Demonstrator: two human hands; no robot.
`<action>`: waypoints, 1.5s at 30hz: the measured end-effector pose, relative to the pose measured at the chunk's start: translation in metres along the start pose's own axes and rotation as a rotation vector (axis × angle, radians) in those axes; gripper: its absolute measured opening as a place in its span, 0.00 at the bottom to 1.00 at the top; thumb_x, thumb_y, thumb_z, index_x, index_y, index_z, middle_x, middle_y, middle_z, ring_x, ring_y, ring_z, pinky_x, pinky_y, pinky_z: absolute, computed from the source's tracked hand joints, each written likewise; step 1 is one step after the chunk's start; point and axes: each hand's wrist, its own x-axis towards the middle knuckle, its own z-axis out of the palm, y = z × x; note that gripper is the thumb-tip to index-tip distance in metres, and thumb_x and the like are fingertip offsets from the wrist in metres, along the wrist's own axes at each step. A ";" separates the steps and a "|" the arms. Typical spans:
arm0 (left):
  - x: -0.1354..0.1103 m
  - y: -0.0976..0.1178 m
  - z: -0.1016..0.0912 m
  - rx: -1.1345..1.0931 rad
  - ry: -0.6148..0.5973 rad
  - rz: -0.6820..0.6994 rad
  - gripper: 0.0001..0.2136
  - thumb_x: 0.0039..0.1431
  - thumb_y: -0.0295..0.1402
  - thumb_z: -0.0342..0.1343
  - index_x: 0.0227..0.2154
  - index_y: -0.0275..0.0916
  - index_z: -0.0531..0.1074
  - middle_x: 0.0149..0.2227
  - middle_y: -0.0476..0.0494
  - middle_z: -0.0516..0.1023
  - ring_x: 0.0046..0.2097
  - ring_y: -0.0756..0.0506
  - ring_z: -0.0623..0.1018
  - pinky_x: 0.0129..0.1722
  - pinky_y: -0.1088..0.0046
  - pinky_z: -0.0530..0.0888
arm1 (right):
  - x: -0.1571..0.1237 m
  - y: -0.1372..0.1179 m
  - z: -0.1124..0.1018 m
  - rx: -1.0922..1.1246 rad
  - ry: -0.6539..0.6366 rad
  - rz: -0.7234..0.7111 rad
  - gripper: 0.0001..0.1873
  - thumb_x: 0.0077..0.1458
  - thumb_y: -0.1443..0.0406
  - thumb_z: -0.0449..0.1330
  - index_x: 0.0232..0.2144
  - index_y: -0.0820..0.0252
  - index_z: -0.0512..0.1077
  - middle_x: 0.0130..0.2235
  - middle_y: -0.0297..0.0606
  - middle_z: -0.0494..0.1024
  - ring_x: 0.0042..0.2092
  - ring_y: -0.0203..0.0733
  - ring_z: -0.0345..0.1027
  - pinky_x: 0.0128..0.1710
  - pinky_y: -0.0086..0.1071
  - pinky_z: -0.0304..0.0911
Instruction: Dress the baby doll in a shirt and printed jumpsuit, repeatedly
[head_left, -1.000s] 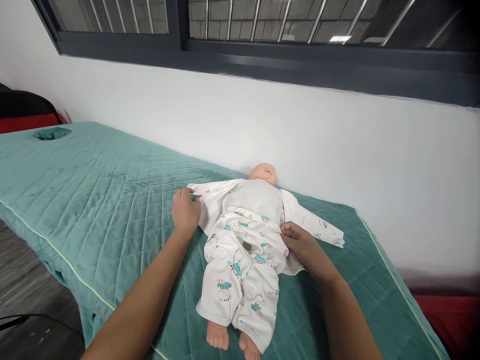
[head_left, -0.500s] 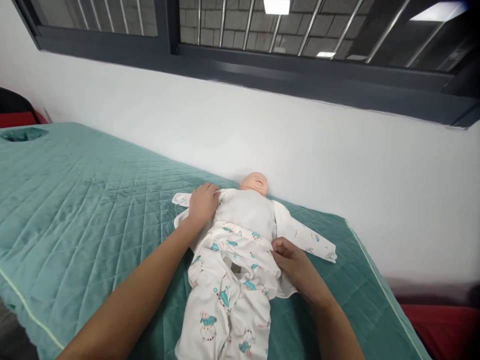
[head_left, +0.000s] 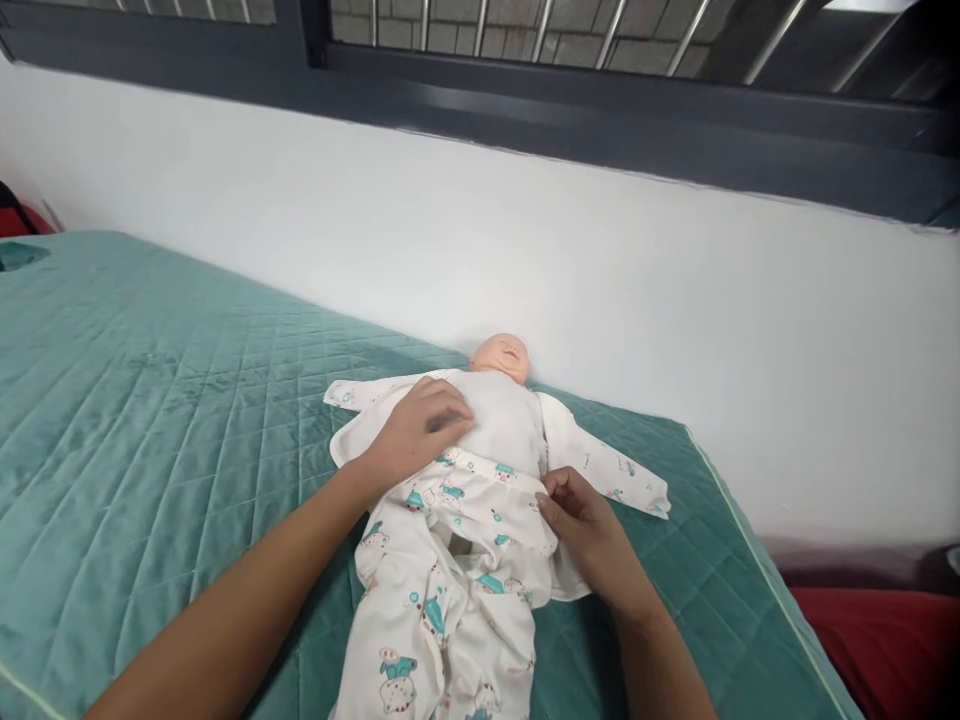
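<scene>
I am looking down at the doll [head_left: 501,357]; it is lying on its back on the green quilted cover [head_left: 150,400], head pointing to 12 o'clock near the wall [head_left: 600,300], legs running to 6 o'clock. My left hand [head_left: 420,430] is lying on the open jacket flap [head_left: 352,442], at 10 o'clock of the belly; its fingers are bent and blurred, so I cannot tell if it is pinching cloth. My right hand [head_left: 581,520] is pinching the printed trousers [head_left: 442,590] at the waist, at 4 o'clock. I am judging it best to be drawing the cloth flat and slowly, gripping only fabric.
</scene>
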 end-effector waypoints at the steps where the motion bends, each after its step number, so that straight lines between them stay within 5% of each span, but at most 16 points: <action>1: 0.000 0.003 0.000 0.016 -0.041 0.041 0.06 0.60 0.36 0.58 0.32 0.40 0.74 0.38 0.46 0.76 0.44 0.46 0.72 0.50 0.66 0.66 | 0.000 -0.001 0.002 -0.006 0.046 -0.020 0.14 0.56 0.55 0.62 0.31 0.56 0.63 0.27 0.27 0.61 0.29 0.33 0.51 0.28 0.27 0.49; 7: -0.002 0.009 -0.009 0.169 -0.289 0.063 0.13 0.50 0.46 0.65 0.31 0.42 0.74 0.49 0.45 0.72 0.53 0.40 0.65 0.56 0.58 0.60 | 0.006 -0.003 0.014 -0.049 0.337 -0.095 0.14 0.55 0.55 0.63 0.31 0.55 0.64 0.30 0.29 0.66 0.32 0.35 0.56 0.31 0.28 0.53; 11: -0.003 0.013 -0.019 0.112 -0.422 0.056 0.12 0.56 0.43 0.61 0.27 0.40 0.71 0.53 0.45 0.70 0.56 0.40 0.65 0.57 0.59 0.59 | 0.009 -0.002 0.016 -0.141 0.367 -0.081 0.14 0.55 0.53 0.62 0.32 0.54 0.65 0.30 0.30 0.67 0.32 0.36 0.59 0.31 0.29 0.55; 14: -0.001 0.009 -0.019 0.039 -0.329 0.021 0.10 0.62 0.39 0.55 0.29 0.39 0.69 0.46 0.43 0.73 0.48 0.44 0.71 0.51 0.64 0.64 | 0.010 -0.002 0.016 -0.262 0.368 -0.064 0.13 0.56 0.53 0.60 0.32 0.54 0.65 0.30 0.29 0.68 0.32 0.37 0.60 0.32 0.30 0.55; 20: -0.003 -0.010 -0.004 -0.203 -0.029 -0.361 0.12 0.58 0.42 0.56 0.27 0.39 0.64 0.28 0.52 0.69 0.31 0.49 0.67 0.32 0.72 0.64 | 0.011 -0.005 0.018 -0.467 0.433 -0.025 0.11 0.56 0.54 0.58 0.34 0.53 0.65 0.32 0.30 0.72 0.33 0.40 0.66 0.35 0.34 0.59; 24: -0.006 -0.012 -0.006 -0.222 -0.024 -0.400 0.12 0.57 0.41 0.57 0.27 0.39 0.64 0.28 0.53 0.67 0.32 0.50 0.66 0.32 0.73 0.62 | 0.012 -0.005 0.019 -0.588 0.454 -0.007 0.09 0.56 0.56 0.57 0.35 0.53 0.65 0.35 0.32 0.74 0.33 0.41 0.70 0.36 0.36 0.60; 30: -0.015 -0.011 -0.029 -0.088 -0.222 -0.309 0.16 0.59 0.45 0.54 0.24 0.39 0.62 0.28 0.51 0.64 0.33 0.49 0.64 0.33 0.73 0.61 | 0.014 -0.009 0.016 -0.686 0.405 0.112 0.03 0.49 0.65 0.56 0.31 0.53 0.67 0.32 0.34 0.76 0.33 0.43 0.70 0.34 0.36 0.58; 36: -0.021 -0.017 -0.051 -0.250 -0.523 -0.399 0.19 0.60 0.48 0.51 0.23 0.38 0.62 0.26 0.52 0.61 0.31 0.51 0.61 0.30 0.76 0.60 | 0.016 -0.004 0.011 -0.591 0.384 0.102 0.11 0.40 0.69 0.58 0.31 0.53 0.71 0.30 0.34 0.78 0.32 0.43 0.68 0.33 0.35 0.59; 45: -0.022 -0.018 -0.057 -0.531 -0.642 -0.562 0.13 0.58 0.43 0.55 0.30 0.37 0.69 0.31 0.49 0.69 0.32 0.50 0.70 0.33 0.76 0.70 | 0.012 -0.001 0.014 -0.300 0.286 0.146 0.16 0.45 0.66 0.60 0.40 0.53 0.72 0.41 0.37 0.80 0.43 0.48 0.73 0.40 0.39 0.66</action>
